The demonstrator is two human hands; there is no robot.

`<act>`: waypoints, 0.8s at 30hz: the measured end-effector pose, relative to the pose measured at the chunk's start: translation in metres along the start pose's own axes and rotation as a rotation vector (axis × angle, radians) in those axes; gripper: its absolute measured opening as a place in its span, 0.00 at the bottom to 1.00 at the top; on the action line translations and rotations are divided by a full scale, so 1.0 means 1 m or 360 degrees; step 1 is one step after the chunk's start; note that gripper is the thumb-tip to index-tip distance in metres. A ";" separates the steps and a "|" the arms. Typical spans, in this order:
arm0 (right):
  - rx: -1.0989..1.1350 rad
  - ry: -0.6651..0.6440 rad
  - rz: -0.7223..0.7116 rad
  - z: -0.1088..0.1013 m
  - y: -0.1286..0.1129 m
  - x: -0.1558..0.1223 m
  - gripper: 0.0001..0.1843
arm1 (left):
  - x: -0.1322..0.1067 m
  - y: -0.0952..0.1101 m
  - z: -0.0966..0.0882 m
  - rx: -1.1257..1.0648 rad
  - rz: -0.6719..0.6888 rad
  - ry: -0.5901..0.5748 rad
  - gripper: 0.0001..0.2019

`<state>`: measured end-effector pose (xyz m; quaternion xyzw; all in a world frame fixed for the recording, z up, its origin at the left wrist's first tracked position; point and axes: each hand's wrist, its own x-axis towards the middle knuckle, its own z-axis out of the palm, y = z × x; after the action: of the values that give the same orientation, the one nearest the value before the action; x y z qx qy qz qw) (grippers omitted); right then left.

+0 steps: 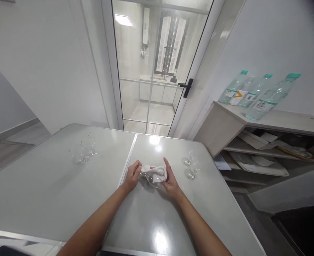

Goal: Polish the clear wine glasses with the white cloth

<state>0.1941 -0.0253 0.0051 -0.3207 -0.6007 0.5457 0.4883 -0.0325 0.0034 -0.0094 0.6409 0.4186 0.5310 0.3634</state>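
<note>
A clear stemmed glass (157, 184) is tilted on its side just above the table, its bowl toward the right. My left hand (132, 175) is closed around the stem end, so the foot is mostly hidden. A white cloth (147, 168) lies along and inside the bowl. At the rim, my right hand (171, 182) grips the cloth and the bowl, with one digit pointing up and the other fingers partly hidden by cloth and glass. Two more clear stemmed glasses (191, 174) stand on the table to the right of my right hand.
Several clear glasses (85, 152) stand together on the left part of the grey table (52, 199). Beyond it is a glass door (135, 106) with a black handle (188, 88). Plastic bottles (262, 105) stand on a shelf unit (226, 122) at the right.
</note>
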 end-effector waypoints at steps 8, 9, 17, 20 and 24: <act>0.0546 -0.0178 0.0603 0.010 0.002 0.007 0.14 | -0.004 -0.002 -0.002 0.0189 0.0142 -0.0052 0.12; 0.0555 -0.0163 0.0634 0.010 0.005 0.007 0.12 | -0.004 -0.003 -0.002 0.0206 0.0141 -0.0072 0.12; -0.0057 0.0123 -0.0074 0.001 0.011 0.006 0.14 | 0.000 -0.003 0.004 0.0154 0.0066 -0.0007 0.14; -0.0208 -0.0073 -0.0338 -0.002 0.006 0.004 0.06 | 0.001 -0.002 0.005 0.0120 0.0045 -0.0008 0.14; -0.0110 -0.0079 -0.0100 0.003 0.002 0.005 0.15 | -0.002 -0.002 0.003 0.0150 0.0102 0.0062 0.14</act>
<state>0.1891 -0.0217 0.0047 -0.3046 -0.6410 0.5169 0.4788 -0.0303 0.0023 -0.0121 0.6599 0.4295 0.5344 0.3073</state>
